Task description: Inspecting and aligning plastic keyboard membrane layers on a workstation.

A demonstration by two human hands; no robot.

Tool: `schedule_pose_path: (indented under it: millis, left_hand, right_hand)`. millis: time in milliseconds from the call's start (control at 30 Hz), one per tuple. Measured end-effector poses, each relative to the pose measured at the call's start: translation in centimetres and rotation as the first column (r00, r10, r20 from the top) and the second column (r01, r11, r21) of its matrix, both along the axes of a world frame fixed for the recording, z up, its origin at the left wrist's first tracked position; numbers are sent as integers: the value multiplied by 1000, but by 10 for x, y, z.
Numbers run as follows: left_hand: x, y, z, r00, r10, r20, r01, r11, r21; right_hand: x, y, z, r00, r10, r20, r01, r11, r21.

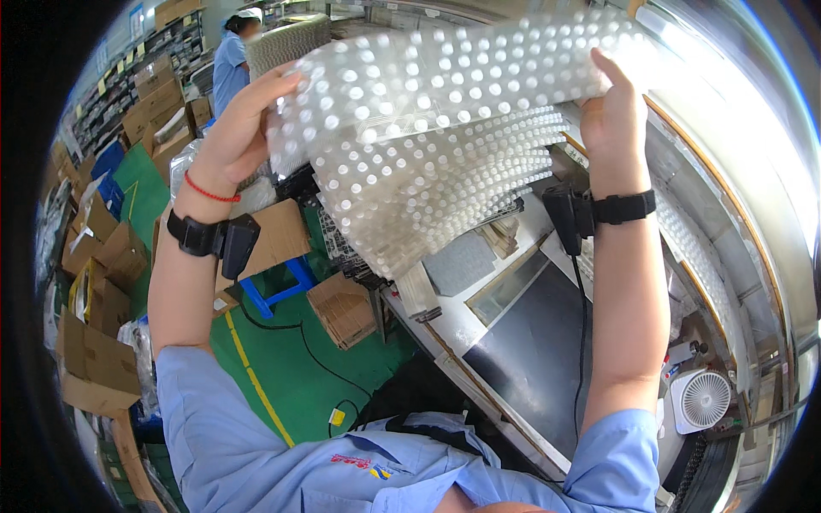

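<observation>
The trays are looking like thin clear plastic, glossy and bumpy. The boxes are showing matt brown cardboard. The belt is appearing matt black, the floor smooth green.

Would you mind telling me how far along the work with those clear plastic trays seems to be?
Done: nothing is visibly finished. In hand: the left hand and right hand hold a stack of clear dimpled plastic trays raised above the workbench. Left: the stack has not been set down, and the dark mat lies bare.
</observation>
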State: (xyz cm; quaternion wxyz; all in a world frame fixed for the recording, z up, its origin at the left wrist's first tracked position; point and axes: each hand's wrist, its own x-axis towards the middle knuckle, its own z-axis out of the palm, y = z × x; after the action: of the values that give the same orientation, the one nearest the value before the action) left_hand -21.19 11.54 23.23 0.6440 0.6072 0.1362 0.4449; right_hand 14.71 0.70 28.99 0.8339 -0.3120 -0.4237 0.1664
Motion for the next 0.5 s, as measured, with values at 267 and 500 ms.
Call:
schedule_pose_path:
  millis: [267,500]
  left_hand:
    - [9,33,-17,980,149,-133,-148,989,20]
    - [0,15,-25,748,491,-446,-337,861,381]
  right_hand:
    - [41,50,-53,976,-218,-4,209,938,-277]
    - [56,39,-68,708,-467,531,702,553,-450]
